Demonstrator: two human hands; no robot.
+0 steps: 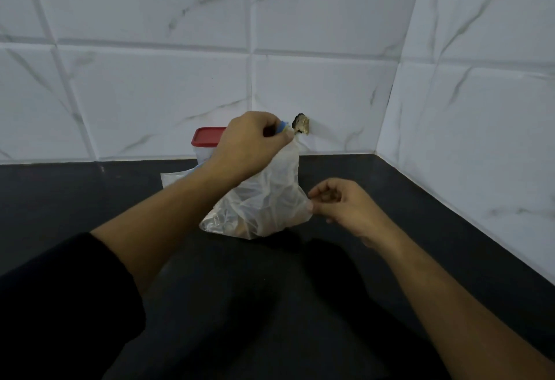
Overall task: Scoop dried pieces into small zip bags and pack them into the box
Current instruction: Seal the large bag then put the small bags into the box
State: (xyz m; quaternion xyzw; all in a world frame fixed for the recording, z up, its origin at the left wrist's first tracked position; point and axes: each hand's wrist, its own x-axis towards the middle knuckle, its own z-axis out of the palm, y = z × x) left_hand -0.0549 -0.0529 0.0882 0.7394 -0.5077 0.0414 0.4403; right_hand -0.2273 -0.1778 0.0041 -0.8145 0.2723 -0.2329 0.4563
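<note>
While the left hand (252, 142) is gripping the clear bag (264, 196) by its blue-edged top, the right hand (339, 202) is pinching its side edge w/ thumb & forefinger. Bag is sitting on the dark counter (420, 229) by the tiled wall (315, 85), w/ the red-lidded box (207, 136) behind it. Both forearms are reaching fwd, left higher.

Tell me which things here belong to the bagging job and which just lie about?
In the job: plastic bag, left hand gripping its top, right hand pinching its edge, red-lidded box.
Just there: hole in the wall tile, dark counter.
</note>
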